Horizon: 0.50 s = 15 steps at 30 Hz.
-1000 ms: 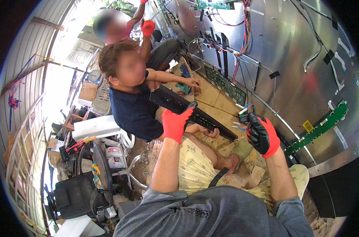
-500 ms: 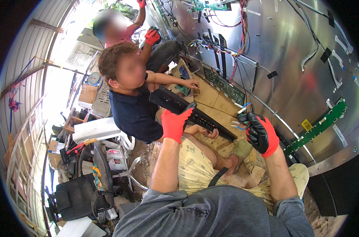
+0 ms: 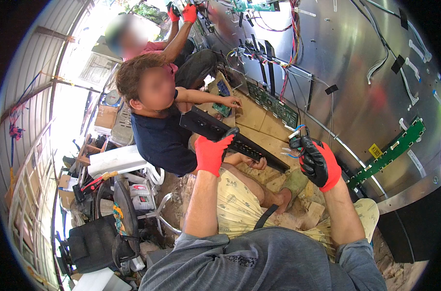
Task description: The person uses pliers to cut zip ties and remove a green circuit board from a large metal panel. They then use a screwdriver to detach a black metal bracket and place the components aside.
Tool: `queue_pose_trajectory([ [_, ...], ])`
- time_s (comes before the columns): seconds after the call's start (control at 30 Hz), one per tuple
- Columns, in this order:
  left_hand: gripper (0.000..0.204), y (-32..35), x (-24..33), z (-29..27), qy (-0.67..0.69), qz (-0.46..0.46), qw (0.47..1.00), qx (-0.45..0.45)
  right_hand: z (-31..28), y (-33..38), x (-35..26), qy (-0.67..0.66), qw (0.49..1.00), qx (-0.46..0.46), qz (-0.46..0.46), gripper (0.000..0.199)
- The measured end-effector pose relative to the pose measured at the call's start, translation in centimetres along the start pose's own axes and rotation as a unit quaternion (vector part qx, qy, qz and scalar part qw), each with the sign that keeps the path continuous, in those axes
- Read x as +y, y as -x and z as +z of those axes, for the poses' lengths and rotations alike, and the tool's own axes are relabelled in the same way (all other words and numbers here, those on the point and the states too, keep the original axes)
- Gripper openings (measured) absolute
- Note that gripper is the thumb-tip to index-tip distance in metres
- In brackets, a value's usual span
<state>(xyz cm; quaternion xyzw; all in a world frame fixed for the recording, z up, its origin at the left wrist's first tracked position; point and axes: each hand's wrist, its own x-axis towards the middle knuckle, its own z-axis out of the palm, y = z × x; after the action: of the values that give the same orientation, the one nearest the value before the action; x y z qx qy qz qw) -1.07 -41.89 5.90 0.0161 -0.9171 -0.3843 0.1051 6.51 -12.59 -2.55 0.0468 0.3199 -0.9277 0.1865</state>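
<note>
My left hand [image 3: 213,151], in a red and black glove, is closed round a long black metal bar [image 3: 242,145] with holes along it. The bar slants down to the right, and a person in a dark shirt has a hand [image 3: 255,162] on its lower part. In front of the metal panel, my gloved right hand [image 3: 318,162] is closed on a small bunch of wires [image 3: 295,135], with blue, brownish and white parts showing above the fingers. The rest of the bunch is hidden in the glove. Beyond it, a green circuit board [image 3: 274,104] leans against the panel.
The large metal panel [image 3: 346,111] carries cables and a long green circuit strip [image 3: 390,153]. Cardboard [image 3: 257,121] covers the ground ahead. On the left are a black chair [image 3: 99,245] and stacked clutter. Another person with red gloves [image 3: 189,13] works at the far end.
The far person's gloved hands have risen together at the panel's far end. My hands keep their holds, with only a slight shift in view.
</note>
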Motion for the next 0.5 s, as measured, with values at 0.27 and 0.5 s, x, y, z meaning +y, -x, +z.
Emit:
queue_pose_trajectory([
  [0.27, 0.030, 0.1, -0.3, -0.2, 0.016, 0.013, 1.000, -0.016, -0.1, 0.0, 0.2, 0.000, 1.000, -0.006, -0.001, 0.035],
  [0.5, 0.030, 0.5, 0.6, -0.9, 0.037, -0.031, 0.998, -0.027, 0.6, -0.1, 0.3, -0.009, 1.000, 0.008, 0.004, 0.031],
])
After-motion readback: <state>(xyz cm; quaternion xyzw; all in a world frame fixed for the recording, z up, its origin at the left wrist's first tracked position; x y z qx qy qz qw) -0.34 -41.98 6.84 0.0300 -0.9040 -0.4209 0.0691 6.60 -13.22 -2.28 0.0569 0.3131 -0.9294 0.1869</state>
